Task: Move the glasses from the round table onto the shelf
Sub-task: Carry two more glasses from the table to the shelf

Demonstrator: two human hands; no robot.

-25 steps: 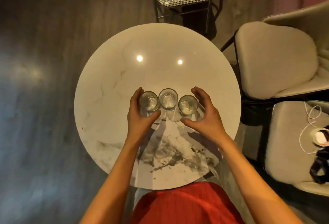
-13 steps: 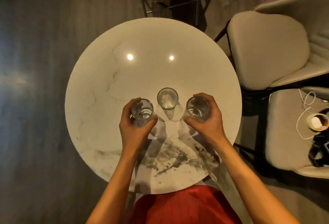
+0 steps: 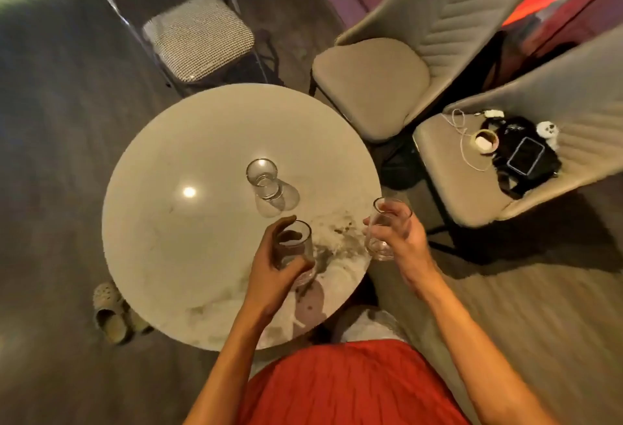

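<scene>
A white marble round table (image 3: 175,242) fills the middle of the view. One clear glass (image 3: 263,179) stands on it alone, right of centre. My left hand (image 3: 269,272) grips a second clear glass (image 3: 294,252), held above the table's near right part. My right hand (image 3: 401,239) grips a third clear glass (image 3: 382,232), lifted at the table's right edge and partly past it. No shelf is in view.
A houndstooth folding chair (image 3: 199,36) stands beyond the table. Two beige padded chairs (image 3: 371,84) stand to the right; the nearer one (image 3: 448,171) carries a phone, a cable and small items. Sandals (image 3: 108,310) lie on the dark floor at the left.
Both hands have lifted their glasses off the table and carried them right and toward me. The middle glass stays on the table. The view has swung to the right.
</scene>
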